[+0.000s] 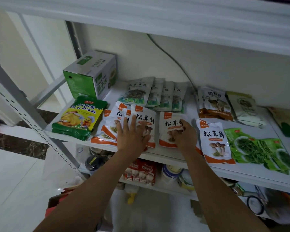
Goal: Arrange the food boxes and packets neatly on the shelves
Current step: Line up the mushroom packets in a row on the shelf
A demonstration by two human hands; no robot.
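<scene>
The white-and-orange plastic pouch (214, 141) right of centre reads 松茸鲜 in black. The left pouch (145, 122) reads the same, and the middle pouch (170, 124) shows 松茸. The green-and-yellow plastic packet (80, 117) at left reads 土鸡鲜精 复合调味料. The green-and-white cardboard box (90, 76) at upper left shows 子水. Other print is too blurred.

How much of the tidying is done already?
About halfway, I'd say. Done: the green box stands at the back, and the grey-green packets sit in a tidy row. In hand: the left hand presses flat on the mushroom packet pile, and the right hand grips another mushroom packet. Left: one lone mushroom packet and the crooked bright green packets on the right.
</scene>
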